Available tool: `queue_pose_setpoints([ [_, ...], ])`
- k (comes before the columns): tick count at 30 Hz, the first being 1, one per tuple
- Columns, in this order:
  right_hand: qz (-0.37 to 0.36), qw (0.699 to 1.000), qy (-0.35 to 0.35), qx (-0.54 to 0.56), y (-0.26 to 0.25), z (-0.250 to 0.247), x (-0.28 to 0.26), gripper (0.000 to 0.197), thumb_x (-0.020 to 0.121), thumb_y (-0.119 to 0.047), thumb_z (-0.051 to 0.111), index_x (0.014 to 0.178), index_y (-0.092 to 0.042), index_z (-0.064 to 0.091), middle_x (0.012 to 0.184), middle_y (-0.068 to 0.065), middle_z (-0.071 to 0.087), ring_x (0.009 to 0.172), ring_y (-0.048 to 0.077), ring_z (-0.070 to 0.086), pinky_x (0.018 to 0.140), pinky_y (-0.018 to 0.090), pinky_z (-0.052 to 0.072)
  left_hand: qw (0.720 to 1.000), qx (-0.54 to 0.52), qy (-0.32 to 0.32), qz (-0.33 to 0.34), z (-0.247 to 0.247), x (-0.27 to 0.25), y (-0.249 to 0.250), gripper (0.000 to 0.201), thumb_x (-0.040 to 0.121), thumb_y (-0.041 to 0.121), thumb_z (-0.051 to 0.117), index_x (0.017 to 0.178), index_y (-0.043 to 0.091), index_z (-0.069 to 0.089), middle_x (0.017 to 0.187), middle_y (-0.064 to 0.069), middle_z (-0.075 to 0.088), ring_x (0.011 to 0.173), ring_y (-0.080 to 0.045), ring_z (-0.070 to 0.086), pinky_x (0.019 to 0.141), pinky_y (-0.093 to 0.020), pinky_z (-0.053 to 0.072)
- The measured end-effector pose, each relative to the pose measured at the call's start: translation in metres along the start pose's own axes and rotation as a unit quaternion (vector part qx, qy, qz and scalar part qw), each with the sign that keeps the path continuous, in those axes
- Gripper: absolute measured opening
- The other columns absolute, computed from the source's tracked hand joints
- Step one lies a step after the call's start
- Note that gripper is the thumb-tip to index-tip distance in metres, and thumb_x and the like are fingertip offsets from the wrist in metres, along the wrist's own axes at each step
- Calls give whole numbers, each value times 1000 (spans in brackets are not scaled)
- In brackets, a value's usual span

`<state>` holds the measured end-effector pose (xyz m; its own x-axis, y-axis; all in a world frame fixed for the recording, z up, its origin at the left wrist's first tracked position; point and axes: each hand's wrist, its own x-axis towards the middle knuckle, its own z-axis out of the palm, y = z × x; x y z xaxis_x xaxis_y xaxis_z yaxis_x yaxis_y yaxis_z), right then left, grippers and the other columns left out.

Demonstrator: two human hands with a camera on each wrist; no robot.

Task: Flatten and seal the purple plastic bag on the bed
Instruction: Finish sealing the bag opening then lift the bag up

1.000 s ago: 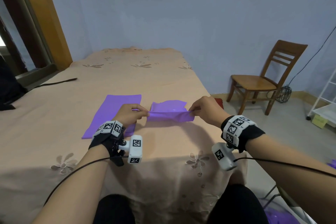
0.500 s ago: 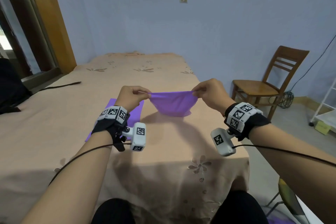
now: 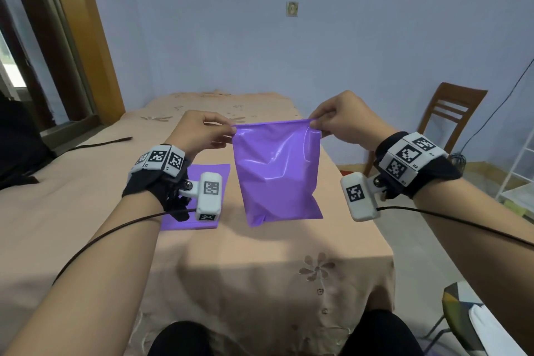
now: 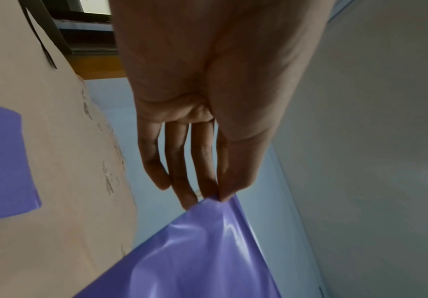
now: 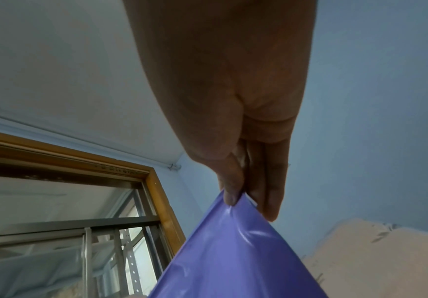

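Observation:
A glossy purple plastic bag [image 3: 276, 170] hangs upright in the air above the bed [image 3: 260, 254], its top edge stretched level between both hands. My left hand [image 3: 202, 130] pinches the top left corner between thumb and fingers. My right hand [image 3: 344, 118] pinches the top right corner the same way. In the left wrist view the bag [image 4: 195, 252] spreads below the pinching fingertips [image 4: 223, 193]. In the right wrist view the thumb and fingers [image 5: 233, 193] grip the corner of the bag [image 5: 233, 258]. The bag's bottom edge is slightly crumpled and hangs clear of the bedsheet.
A second purple bag [image 3: 196, 196] lies flat on the bed behind my left wrist. A wooden chair [image 3: 450, 121] stands to the right of the bed, a white rack [image 3: 520, 176] beyond it. A dark strap [image 3: 104, 143] lies on the sheet at left.
Both hands have lifted the bag from the bed and raised it. It was bunched between them; now it hangs unfolded with its top edge pulled taut.

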<state>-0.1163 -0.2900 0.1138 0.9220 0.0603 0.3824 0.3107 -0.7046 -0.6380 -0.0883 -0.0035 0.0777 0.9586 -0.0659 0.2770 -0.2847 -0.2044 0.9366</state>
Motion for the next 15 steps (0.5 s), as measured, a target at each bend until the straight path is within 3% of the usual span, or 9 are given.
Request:
queue_pose_setpoints([
  [2,-1,1000,-13,20,-6,-4,-4,11,85,-3,65,90,-3,75,80,14,76,71,19,75,59,13,57,1000,-8,0,4,-4,-4,7,4,84,-1,72,87,2,71,65,-3,71,55,-12,69,70,-27,59],
  [6,-5,999,-17,41,-13,-7,-9,10,85,-1,66,91,-1,74,80,16,76,71,21,76,69,21,61,1000,2,-5,15,-11,-10,15,7,84,-4,71,91,-5,70,80,-14,68,55,-14,69,68,-25,60],
  [9,-7,999,-25,37,-16,-8,-14,10,86,0,65,91,-1,74,81,17,76,72,21,76,73,27,62,1000,9,-1,17,-13,-14,16,11,83,-5,71,93,-9,70,83,-16,67,54,-15,68,65,-23,60],
  [15,13,997,-47,61,-15,-11,-22,9,86,0,66,91,1,73,78,16,75,70,20,76,61,15,58,1000,2,-18,9,-13,-17,17,3,84,-5,71,87,-4,71,79,-13,68,56,-17,68,68,-25,60],
])
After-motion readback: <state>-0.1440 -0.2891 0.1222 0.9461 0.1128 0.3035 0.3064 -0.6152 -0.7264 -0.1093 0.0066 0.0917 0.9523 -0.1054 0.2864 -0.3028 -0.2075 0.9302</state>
